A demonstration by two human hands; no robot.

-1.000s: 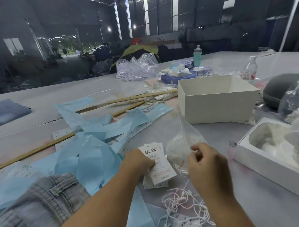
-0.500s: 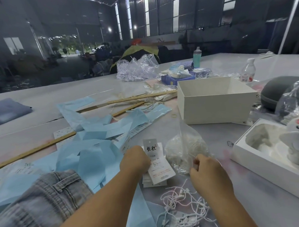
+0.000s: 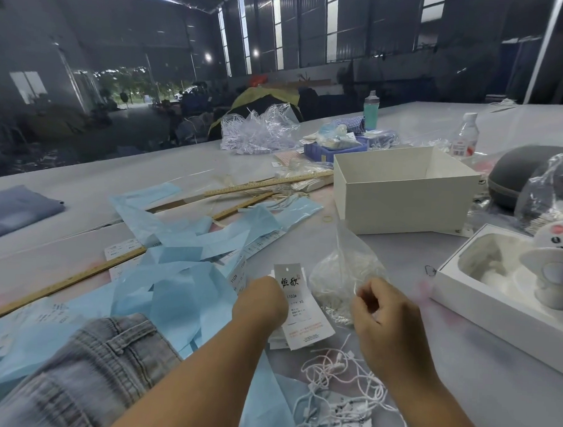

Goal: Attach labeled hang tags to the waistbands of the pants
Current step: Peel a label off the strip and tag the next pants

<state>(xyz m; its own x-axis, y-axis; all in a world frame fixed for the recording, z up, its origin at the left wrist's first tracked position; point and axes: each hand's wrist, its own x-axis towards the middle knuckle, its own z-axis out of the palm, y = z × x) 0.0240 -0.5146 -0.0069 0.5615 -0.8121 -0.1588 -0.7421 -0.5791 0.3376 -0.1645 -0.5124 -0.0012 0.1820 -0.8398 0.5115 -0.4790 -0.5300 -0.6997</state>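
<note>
White card hang tag (image 3: 294, 302), stiff yet light, gripped in left hand (image 3: 259, 304) above bench (image 3: 460, 382); right hand (image 3: 386, 310) pinches apparently nothing visible; best held by edges, near pants (image 3: 82, 375).

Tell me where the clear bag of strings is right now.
In the head view, the clear bag of strings lies on the table right of centre, between the hang tags held by the left hand and the right hand.
</note>
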